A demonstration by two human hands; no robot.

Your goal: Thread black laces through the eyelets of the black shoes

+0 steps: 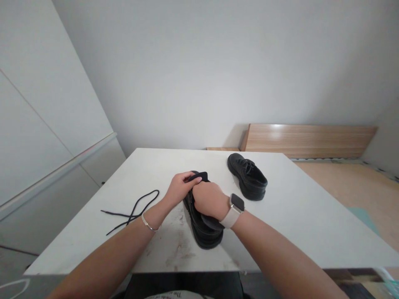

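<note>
A black chunky-soled shoe [206, 232] lies on the white table [296, 216] right in front of me, heel toward me. My left hand [180, 187] pinches the shoe's tongue near its front. My right hand [209, 200], with a white watch on the wrist, rests closed over the shoe's opening; its fingers are hidden inside or behind it. A loose black shoelace [132, 211] lies on the table to the left of my left wrist. The second black shoe [247, 176], still laced, stands further back to the right.
A wooden board [307, 140] leans low against the grey wall behind the table. White cabinet doors [40, 137] stand along the left. The wooden floor [346, 178] shows to the right of the table.
</note>
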